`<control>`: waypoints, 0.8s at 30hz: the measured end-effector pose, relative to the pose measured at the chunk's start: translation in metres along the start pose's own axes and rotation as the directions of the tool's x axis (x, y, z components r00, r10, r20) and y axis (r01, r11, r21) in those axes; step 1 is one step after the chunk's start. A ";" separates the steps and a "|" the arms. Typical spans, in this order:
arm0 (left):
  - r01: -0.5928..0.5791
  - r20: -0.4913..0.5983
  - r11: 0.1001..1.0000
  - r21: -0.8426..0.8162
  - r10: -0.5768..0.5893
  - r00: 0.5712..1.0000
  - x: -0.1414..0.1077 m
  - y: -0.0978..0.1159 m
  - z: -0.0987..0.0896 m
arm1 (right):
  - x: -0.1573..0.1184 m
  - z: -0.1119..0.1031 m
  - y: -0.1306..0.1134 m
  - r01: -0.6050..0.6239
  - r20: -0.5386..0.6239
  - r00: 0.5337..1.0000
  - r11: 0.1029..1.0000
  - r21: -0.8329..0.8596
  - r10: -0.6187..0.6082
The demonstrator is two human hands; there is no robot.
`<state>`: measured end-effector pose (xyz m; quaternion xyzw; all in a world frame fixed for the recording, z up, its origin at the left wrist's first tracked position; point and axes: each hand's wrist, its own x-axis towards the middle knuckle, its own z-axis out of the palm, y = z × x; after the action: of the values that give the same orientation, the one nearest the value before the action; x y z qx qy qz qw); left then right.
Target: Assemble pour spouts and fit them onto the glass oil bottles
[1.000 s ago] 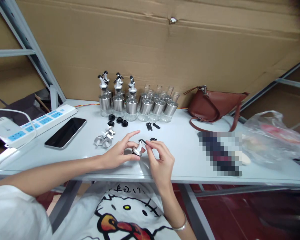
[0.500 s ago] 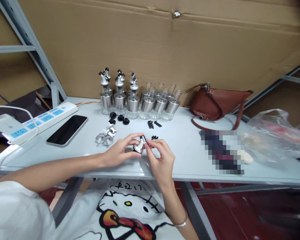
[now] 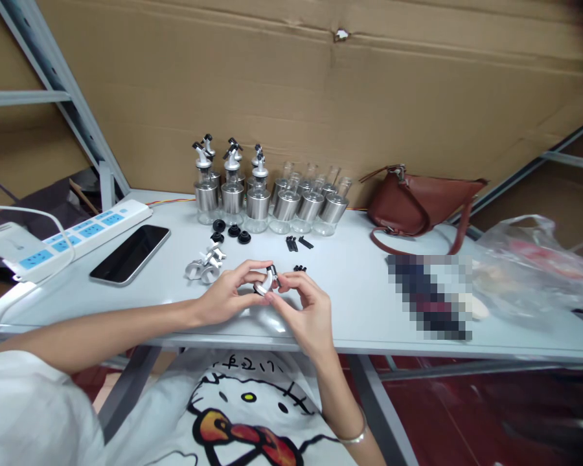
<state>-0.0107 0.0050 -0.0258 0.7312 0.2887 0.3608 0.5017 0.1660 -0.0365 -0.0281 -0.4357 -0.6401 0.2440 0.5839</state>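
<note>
A silver pourer spout with a black flip cap is held above the front of the table. My left hand grips it from the left, fingers and thumb closed round its base and cap. From the right, my right hand pinches the spout too, its thumb near the base and its fingertips by the black cap. Loose silver spout bodies lie left of my hands. Behind them are several black stoppers. Small black strips and tiny black pieces lie beyond my right hand.
Glass and steel bottles stand at the back, those on the left topped with spouts. On the left are a phone and a power strip. A brown handbag, a blurred dark item and a plastic bag lie on the right.
The spout has tilted and shifted slightly left in my hands. My right hand has moved a little left, its thumb now against the spout's lower part.
</note>
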 end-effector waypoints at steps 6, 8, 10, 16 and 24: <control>0.081 -0.027 0.996 -0.032 -0.082 0.996 0.000 0.004 0.003 | 0.000 0.001 -0.003 0.037 -0.024 0.999 0.999 -0.037 -0.037; 0.099 -0.036 0.993 -0.067 -0.102 0.994 0.000 0.005 0.003 | -0.001 0.002 -0.003 0.050 -0.039 0.998 0.998 -0.033 -0.052; 0.095 -0.058 0.989 -0.109 -0.102 0.993 0.001 0.004 0.004 | -0.002 0.002 -0.002 0.070 -0.033 0.997 0.997 -0.028 -0.071; -0.026 -0.107 0.977 -0.210 0.003 0.994 0.007 0.000 0.003 | 0.000 0.000 0.002 0.119 0.008 0.993 0.985 -0.123 -0.119; -0.054 -0.066 0.997 -0.055 0.050 0.997 0.004 -0.001 0.001 | 0.000 0.001 0.001 0.162 0.036 0.987 0.967 -0.197 -0.158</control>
<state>-0.0078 0.0082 -0.0258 0.7118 0.2754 0.4053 0.5032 0.1654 -0.0358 -0.0288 -0.4365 -0.7002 0.1349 0.5486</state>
